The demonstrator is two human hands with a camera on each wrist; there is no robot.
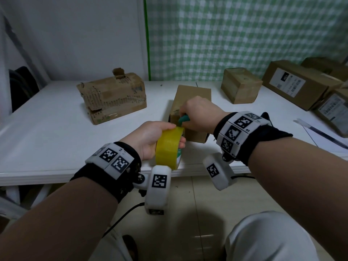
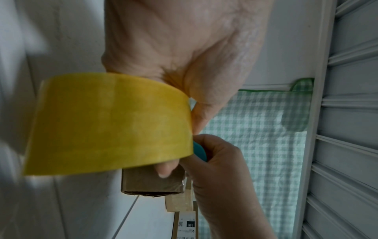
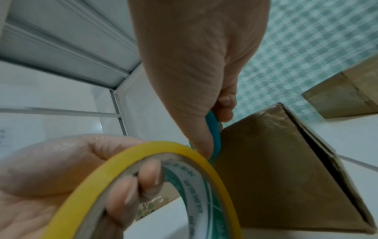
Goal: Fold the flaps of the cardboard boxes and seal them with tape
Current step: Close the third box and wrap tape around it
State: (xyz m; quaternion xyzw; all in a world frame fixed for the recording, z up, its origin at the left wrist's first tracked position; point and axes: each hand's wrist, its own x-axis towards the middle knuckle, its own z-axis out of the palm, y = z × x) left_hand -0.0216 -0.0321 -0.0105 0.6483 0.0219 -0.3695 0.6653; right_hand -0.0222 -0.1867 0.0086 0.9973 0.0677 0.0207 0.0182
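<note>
My left hand (image 1: 160, 136) grips a roll of yellow tape (image 1: 168, 147) near the table's front edge, with fingers curled through its core (image 3: 143, 177). The roll (image 2: 110, 122) fills the left wrist view. My right hand (image 1: 197, 113) holds a small teal cutter (image 1: 183, 119) against the top of the roll, right beside the near end of a small brown cardboard box (image 1: 192, 102). The cutter (image 3: 213, 129) sits between thumb and fingers; its blade is hidden. The box (image 3: 276, 169) shows a dark seam between its flaps.
On the white table (image 1: 47, 113) a torn, crushed box (image 1: 113, 97) lies at back left. A small closed box (image 1: 240, 85) stands at back right, with labelled boxes (image 1: 297, 83) stacked further right. A clear sheet (image 1: 320, 136) lies at the right edge.
</note>
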